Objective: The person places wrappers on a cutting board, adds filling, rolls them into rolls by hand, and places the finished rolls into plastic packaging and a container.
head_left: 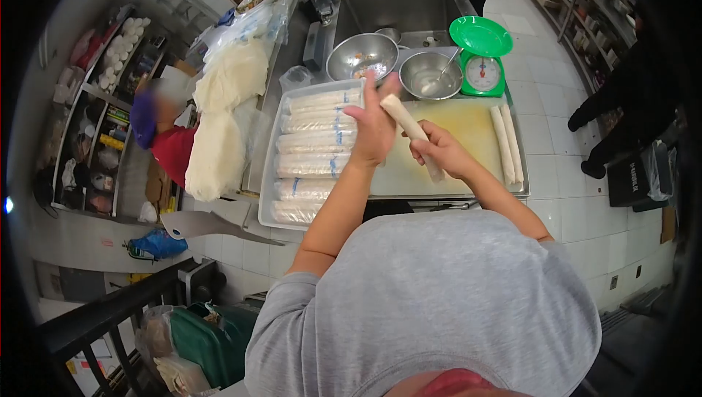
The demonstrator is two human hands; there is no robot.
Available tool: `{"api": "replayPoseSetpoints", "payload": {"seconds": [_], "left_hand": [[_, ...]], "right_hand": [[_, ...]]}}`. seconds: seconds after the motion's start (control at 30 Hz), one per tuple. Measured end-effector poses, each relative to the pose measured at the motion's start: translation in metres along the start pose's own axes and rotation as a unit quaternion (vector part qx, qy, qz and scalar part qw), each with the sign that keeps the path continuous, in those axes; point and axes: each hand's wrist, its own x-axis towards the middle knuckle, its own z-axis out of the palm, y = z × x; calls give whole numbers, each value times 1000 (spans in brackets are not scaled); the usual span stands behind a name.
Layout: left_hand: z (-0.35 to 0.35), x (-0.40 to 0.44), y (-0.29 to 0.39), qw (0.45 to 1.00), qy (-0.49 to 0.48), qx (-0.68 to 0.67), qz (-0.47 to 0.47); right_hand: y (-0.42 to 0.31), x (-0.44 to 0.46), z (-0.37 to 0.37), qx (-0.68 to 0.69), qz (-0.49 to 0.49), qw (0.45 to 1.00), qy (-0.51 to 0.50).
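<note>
My right hand (444, 150) is closed around the lower part of a long pale spring roll (404, 118), which slants up and to the left above the cutting board (431, 183). Just left of the roll's upper end, my left hand (374, 125) is raised with fingers stretched and thumb apart. It holds nothing that I can see. Two similar rolls (507, 145) lie side by side along the board's right edge. Behind my left forearm, a plastic tray (269, 178) contains several rolls wrapped in clear film.
Beyond the board stand a metal bowl with food scraps (349, 51), a bowl with a spoon (424, 79) and a green scale (482, 68). Further back is a sink (398, 6). Pale wrapper sheets (223, 112) hang at left, near a person in red (174, 150). Another person (621, 97) stands at right.
</note>
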Motion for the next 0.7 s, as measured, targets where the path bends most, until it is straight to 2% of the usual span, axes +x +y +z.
{"api": "replayPoseSetpoints", "payload": {"seconds": [0.03,0.07,0.13,0.17,0.2,0.27,0.3,0.4,0.43,0.5,0.53,0.63,0.7], "left_hand": [[-6,1,2,998,30,-59,3],[-13,3,4,997,55,44,25],[-19,6,16,961,104,246,69],[-28,10,15,852,44,514,91],[-18,6,16,777,-8,621,99],[13,-4,12,582,-112,797,113],[19,-6,1,610,-133,769,140],[10,-3,-20,597,-207,755,173],[11,-6,-21,643,-175,728,162],[8,-8,-26,783,-98,615,3],[5,-10,-29,835,-58,542,-77],[-6,-11,-45,870,-18,493,-16],[3,-9,-39,902,53,411,-118]], "right_hand": [[-5,-1,-1,70,-2,997,-9],[-11,-3,-2,127,8,992,-5],[-35,-6,-1,239,29,971,3],[-41,-4,-7,228,64,971,0],[-42,-3,-14,206,94,974,-16],[-43,0,-25,160,151,974,-46],[-40,3,-28,147,174,972,-55],[-59,0,-20,141,190,969,-69],[-71,-2,-20,126,178,973,-70],[-90,-6,-24,97,155,981,-72],[-88,-4,-30,102,144,982,-66],[-88,0,-42,143,84,985,-41],[-92,5,-34,57,39,998,11]]}}
